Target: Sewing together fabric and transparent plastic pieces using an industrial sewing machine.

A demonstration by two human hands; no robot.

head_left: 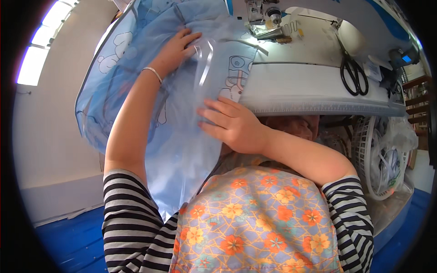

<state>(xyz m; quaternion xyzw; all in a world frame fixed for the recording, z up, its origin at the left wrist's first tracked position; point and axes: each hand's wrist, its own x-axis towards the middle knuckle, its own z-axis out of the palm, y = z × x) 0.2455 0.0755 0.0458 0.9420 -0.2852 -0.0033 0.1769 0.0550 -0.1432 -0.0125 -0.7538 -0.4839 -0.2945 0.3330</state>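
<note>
A light blue, shiny fabric [168, 141] with a rabbit print spreads over the left of the sewing table and hangs toward my lap. Near the top of it, my left hand [175, 52] lies with fingers stretched out, pressing on the gathered cloth. My right hand [234, 125] rests at the fabric's right edge, fingers extended and spread, their tips slightly blurred. Between the hands, a glossy clear strip [206, 63] catches the light. The sewing machine [273, 16] stands beyond, its presser foot and needle area right of the cloth.
Black-handled scissors [353, 75] lie on the white machine bed at the right. A clear ruler [318, 105] runs along the table's front edge. Below at the right hangs a white plastic basket [364, 150] holding bags and scraps. A wall [59, 127] rises at the left.
</note>
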